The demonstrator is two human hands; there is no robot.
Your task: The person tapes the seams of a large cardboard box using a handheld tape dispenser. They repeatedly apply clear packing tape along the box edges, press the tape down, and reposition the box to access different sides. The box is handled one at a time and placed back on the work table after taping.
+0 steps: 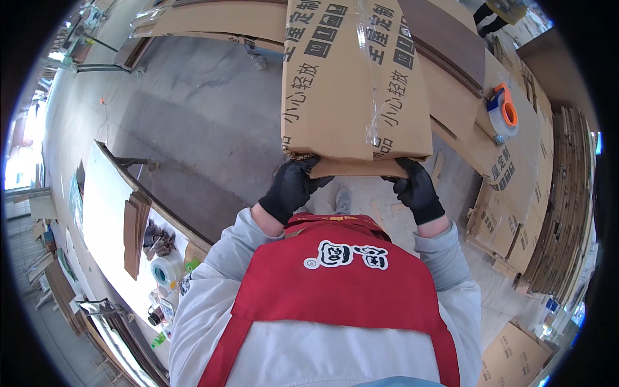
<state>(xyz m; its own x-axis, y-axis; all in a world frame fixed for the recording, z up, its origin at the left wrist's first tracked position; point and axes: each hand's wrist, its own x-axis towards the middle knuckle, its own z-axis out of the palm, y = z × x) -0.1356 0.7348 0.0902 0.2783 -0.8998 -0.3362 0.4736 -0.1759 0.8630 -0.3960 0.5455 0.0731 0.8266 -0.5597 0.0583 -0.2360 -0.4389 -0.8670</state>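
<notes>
A long cardboard carton point(333, 111) with printed writing and clear tape along its top lies in front of me, its near end towards my body. At that end a cardboard flap point(359, 169) sticks out. My left hand point(295, 188), in a black glove, grips the flap's left corner, with the thumb along its lower edge. The flap's right corner is in my right hand point(416, 188), also black-gloved. Some fingers of both hands are hidden beneath the cardboard. An orange-handled tape dispenser point(505, 112) rests on cardboard to the right.
Brown panels point(447, 41) lie beyond the carton at the right. Stacked cardboard sheets point(556, 203) stand along the right side. On the left, a white-topped table point(109, 203) holds brown strips point(134, 232), a cloth point(158, 240) and a tape roll point(165, 272). Another person point(500, 12) stands at the far right.
</notes>
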